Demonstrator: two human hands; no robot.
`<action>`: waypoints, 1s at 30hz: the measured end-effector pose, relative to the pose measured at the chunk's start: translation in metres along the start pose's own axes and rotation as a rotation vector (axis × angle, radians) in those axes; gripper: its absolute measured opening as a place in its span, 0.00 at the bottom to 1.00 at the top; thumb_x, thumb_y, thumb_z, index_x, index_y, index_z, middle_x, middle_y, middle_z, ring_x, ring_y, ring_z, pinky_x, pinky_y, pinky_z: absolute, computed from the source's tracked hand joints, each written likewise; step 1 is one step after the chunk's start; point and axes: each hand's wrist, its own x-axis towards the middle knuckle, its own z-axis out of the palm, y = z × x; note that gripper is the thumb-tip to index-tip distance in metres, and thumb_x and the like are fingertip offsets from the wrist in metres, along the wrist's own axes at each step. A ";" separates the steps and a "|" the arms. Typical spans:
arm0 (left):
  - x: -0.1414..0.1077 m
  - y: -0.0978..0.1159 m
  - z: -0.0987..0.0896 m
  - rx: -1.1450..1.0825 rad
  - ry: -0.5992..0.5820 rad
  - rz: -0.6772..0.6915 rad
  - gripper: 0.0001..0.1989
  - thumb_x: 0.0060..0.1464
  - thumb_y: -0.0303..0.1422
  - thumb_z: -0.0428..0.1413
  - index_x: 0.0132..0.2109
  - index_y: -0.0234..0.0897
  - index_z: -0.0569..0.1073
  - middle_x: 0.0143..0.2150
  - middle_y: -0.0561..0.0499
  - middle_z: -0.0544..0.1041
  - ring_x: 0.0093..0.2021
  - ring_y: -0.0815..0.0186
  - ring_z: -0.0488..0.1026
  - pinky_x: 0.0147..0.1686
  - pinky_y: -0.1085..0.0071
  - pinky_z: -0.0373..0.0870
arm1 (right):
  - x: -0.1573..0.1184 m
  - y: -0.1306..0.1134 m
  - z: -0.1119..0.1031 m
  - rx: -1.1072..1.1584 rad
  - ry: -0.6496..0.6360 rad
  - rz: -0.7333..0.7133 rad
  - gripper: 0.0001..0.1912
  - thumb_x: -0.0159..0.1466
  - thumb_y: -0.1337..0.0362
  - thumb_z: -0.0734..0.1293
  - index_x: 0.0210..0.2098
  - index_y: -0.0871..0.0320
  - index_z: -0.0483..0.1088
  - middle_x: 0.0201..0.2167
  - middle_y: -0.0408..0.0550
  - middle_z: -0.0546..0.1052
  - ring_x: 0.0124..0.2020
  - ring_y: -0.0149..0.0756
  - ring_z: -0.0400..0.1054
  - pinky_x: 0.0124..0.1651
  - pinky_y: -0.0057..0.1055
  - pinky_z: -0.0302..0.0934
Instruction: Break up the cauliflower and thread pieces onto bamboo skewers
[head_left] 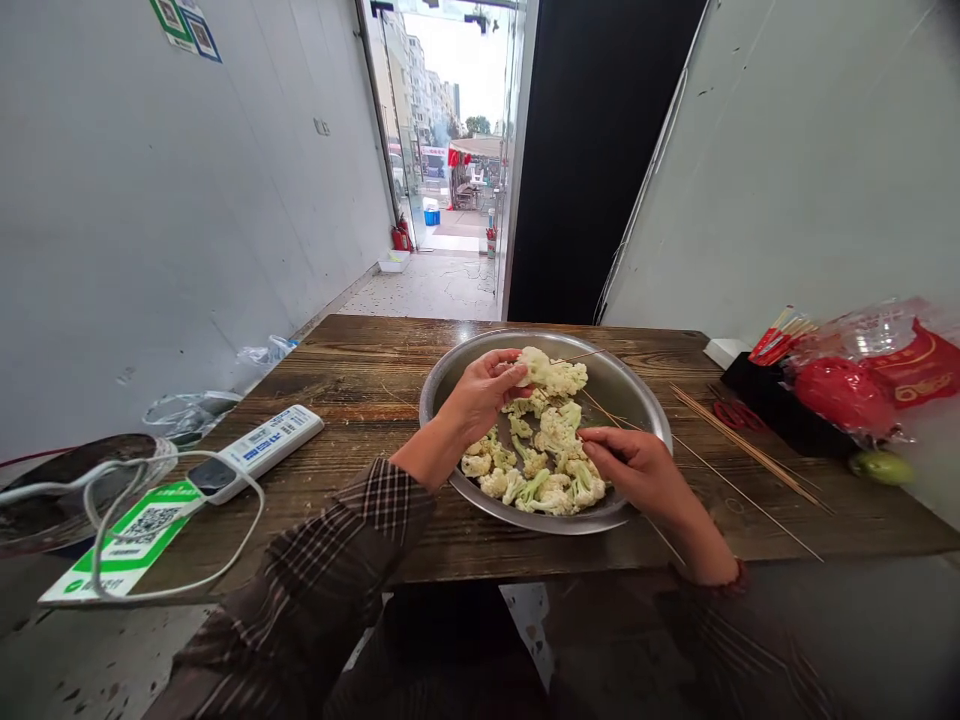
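A wide metal bowl (433,400) sits on the dark wooden table (352,372), with several cauliflower florets (555,495) in it. Above the bowl's back left part, my left hand (484,392) is closed on a cauliflower piece (551,372). A thin stick crosses behind that piece. My right hand (626,460) is over the bowl's right side, thumb and fingers pinched together; what they hold, if anything, is too small to tell. Thin sticks (600,408) lie in the bowl near it.
Loose wooden skewers (739,440) lie right of the bowl. Behind them stands a black box (787,410) with red-wrapped chopsticks, beside a red plastic bag (847,395) and a green fruit (883,467). On the left are a white power strip (262,450), a cable and a green QR card (131,540).
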 end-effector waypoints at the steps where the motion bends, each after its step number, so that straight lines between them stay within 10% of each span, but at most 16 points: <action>1: -0.001 0.000 0.001 0.003 -0.026 -0.005 0.18 0.45 0.25 0.64 0.44 0.31 0.70 0.33 0.50 0.76 0.30 0.71 0.75 0.33 0.73 0.72 | 0.000 0.000 0.000 0.000 0.004 0.006 0.16 0.63 0.58 0.62 0.41 0.59 0.78 0.22 0.46 0.76 0.25 0.35 0.69 0.26 0.28 0.61; 30: -0.005 0.002 0.009 0.138 -0.022 -0.064 0.08 0.52 0.29 0.58 0.34 0.32 0.64 0.27 0.48 0.76 0.22 0.72 0.71 0.23 0.76 0.69 | 0.000 0.000 0.001 -0.030 0.079 0.008 0.15 0.62 0.61 0.63 0.41 0.59 0.78 0.33 0.49 0.81 0.34 0.40 0.76 0.35 0.31 0.68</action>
